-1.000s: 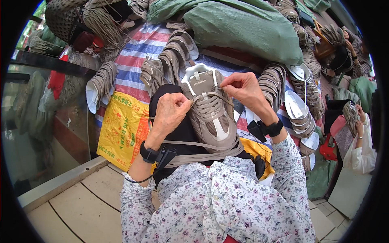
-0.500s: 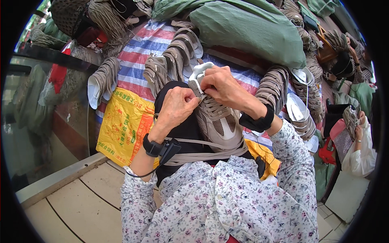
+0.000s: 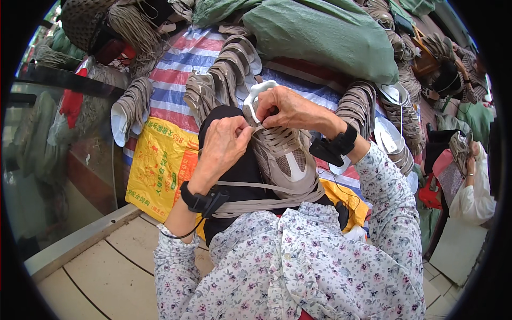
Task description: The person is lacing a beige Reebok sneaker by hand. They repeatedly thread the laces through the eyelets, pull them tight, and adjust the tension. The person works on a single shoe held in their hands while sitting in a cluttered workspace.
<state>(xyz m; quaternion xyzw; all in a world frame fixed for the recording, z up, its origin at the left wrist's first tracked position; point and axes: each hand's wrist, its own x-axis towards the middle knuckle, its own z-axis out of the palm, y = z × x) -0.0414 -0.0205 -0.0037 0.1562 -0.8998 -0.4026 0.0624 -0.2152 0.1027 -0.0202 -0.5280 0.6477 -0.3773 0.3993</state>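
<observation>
A beige sneaker (image 3: 285,160) with a white tongue lies on a black cloth (image 3: 240,173) on my lap, toe toward me. My left hand (image 3: 224,146) pinches a beige lace near the shoe's upper eyelets. My right hand (image 3: 288,109) grips the lace and the white collar at the top of the shoe. Both hands meet over the tongue. Long lace ends (image 3: 266,192) trail across my lap. Black bands sit on both wrists.
Rows of stacked beige shoe uppers (image 3: 224,80) lie on a striped tarp (image 3: 178,58) ahead. A yellow bag (image 3: 157,165) sits to the left, a large green sack (image 3: 325,37) beyond. Another person (image 3: 472,181) sits at the right. Pale floor tiles (image 3: 96,266) are at lower left.
Both hands have moved up from the shoe's middle laces to its collar and come close together. The shoe has shifted slightly.
</observation>
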